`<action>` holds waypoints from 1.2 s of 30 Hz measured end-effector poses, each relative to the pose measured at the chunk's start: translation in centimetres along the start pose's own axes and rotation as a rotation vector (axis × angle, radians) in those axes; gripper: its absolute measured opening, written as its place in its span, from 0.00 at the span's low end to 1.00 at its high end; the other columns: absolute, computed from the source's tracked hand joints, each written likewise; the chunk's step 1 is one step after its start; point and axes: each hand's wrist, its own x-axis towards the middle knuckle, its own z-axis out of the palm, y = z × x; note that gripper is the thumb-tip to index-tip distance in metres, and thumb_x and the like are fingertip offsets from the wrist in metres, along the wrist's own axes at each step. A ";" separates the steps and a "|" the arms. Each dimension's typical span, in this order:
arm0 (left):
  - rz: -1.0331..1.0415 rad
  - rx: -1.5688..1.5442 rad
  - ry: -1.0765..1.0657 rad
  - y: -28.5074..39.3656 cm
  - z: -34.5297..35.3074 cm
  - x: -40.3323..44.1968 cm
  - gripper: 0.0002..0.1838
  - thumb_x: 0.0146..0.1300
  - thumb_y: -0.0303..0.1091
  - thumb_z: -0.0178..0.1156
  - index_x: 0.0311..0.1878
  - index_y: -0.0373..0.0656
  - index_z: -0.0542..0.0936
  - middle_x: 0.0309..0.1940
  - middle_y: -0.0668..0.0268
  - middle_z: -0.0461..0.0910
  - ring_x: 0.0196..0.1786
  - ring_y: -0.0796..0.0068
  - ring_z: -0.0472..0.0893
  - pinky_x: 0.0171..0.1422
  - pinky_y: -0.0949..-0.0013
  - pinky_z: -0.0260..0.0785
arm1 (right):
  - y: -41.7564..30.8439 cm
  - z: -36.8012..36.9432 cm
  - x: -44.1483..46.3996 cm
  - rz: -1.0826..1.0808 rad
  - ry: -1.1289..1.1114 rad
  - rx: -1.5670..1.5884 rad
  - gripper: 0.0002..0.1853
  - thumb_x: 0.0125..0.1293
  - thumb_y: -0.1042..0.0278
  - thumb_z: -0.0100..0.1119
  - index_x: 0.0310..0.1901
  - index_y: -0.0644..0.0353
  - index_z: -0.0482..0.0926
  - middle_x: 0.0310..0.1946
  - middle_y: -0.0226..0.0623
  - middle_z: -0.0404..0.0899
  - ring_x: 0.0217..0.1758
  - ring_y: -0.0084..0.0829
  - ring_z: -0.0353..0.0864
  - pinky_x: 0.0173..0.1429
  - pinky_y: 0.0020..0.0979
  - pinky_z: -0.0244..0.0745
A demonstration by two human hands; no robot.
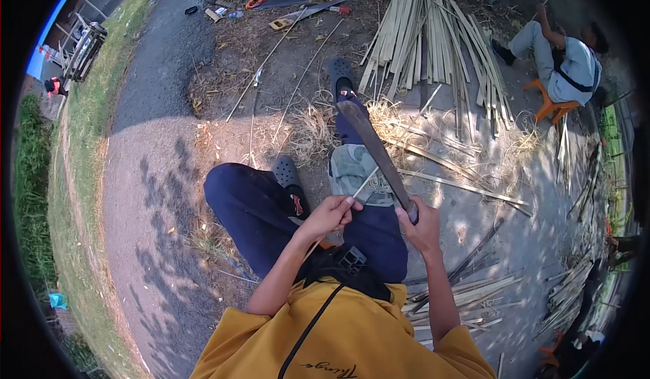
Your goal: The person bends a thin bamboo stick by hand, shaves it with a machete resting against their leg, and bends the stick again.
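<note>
Sunny ground (156, 209) lies below 2 curled hands: the left hand (329, 218) pinches 1 thin strip (366, 182), and the right hand (421, 227) grips a big knife (376, 150) tightly.

left hand (330, 216) grips a thin strip; right hand (421, 224) a long blade (374, 150).

On the ground (443, 226), a stack of strips (423, 37) is spread toward the far right, with saws (313, 12) laid to its left, near the far edge. Shavings (313, 135) are strewn on the near side of the stack. Another heap of strips (484, 294) is placed at the near right. The path (156, 81) at the left is bordered by grass (91, 101). At the right, a person (572, 67) is seated on a stool (556, 110). A cloth (344, 161) is laid over the right leg, beneath the blade (376, 154) and thin strip (366, 182)
</note>
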 end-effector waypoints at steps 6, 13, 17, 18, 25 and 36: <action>0.009 0.123 0.073 -1.2 -0.4 0.8 0.20 0.88 0.44 0.46 0.51 0.39 0.81 0.25 0.78 0.64 0.23 0.87 0.60 0.25 0.77 0.52 | -0.5 3.4 2.2 -0.070 -0.214 -0.141 0.26 0.65 0.41 0.70 0.49 0.57 0.85 0.25 0.49 0.84 0.31 0.54 0.87 0.38 0.48 0.79; 0.073 0.105 0.099 -2.6 0.0 1.9 0.19 0.86 0.41 0.49 0.44 0.37 0.82 0.25 0.75 0.68 0.30 0.83 0.66 0.33 0.72 0.58 | 0.0 4.5 3.4 -0.198 -0.308 -0.192 0.29 0.68 0.35 0.65 0.45 0.61 0.85 0.24 0.52 0.84 0.30 0.56 0.87 0.37 0.51 0.82; -0.043 -0.062 0.088 -0.4 1.2 1.1 0.12 0.83 0.38 0.55 0.46 0.38 0.80 0.25 0.76 0.68 0.29 0.84 0.68 0.30 0.74 0.60 | 0.1 4.5 4.1 -0.157 -0.358 -0.184 0.31 0.69 0.35 0.63 0.45 0.62 0.86 0.24 0.53 0.84 0.30 0.57 0.87 0.37 0.51 0.82; -0.038 -0.115 0.139 0.7 1.7 0.5 0.09 0.81 0.35 0.57 0.48 0.39 0.79 0.25 0.77 0.67 0.27 0.86 0.69 0.28 0.77 0.60 | 0.0 4.4 4.3 -0.142 -0.369 -0.200 0.31 0.69 0.34 0.63 0.46 0.62 0.86 0.24 0.53 0.84 0.30 0.57 0.87 0.37 0.51 0.82; 0.134 0.526 0.331 -1.4 0.0 -4.5 0.07 0.78 0.30 0.60 0.49 0.35 0.80 0.28 0.69 0.79 0.29 0.83 0.81 0.33 0.74 0.76 | -0.1 4.2 4.4 -0.110 -0.377 -0.206 0.32 0.70 0.33 0.62 0.47 0.62 0.86 0.23 0.54 0.83 0.30 0.58 0.87 0.38 0.52 0.82; 0.143 0.325 0.404 -1.3 2.1 -0.2 0.12 0.79 0.31 0.59 0.46 0.31 0.87 0.26 0.69 0.83 0.30 0.87 0.76 0.36 0.76 0.68 | -0.6 4.4 4.5 -0.101 -0.402 -0.168 0.32 0.70 0.34 0.62 0.49 0.63 0.86 0.22 0.54 0.83 0.29 0.58 0.86 0.37 0.53 0.81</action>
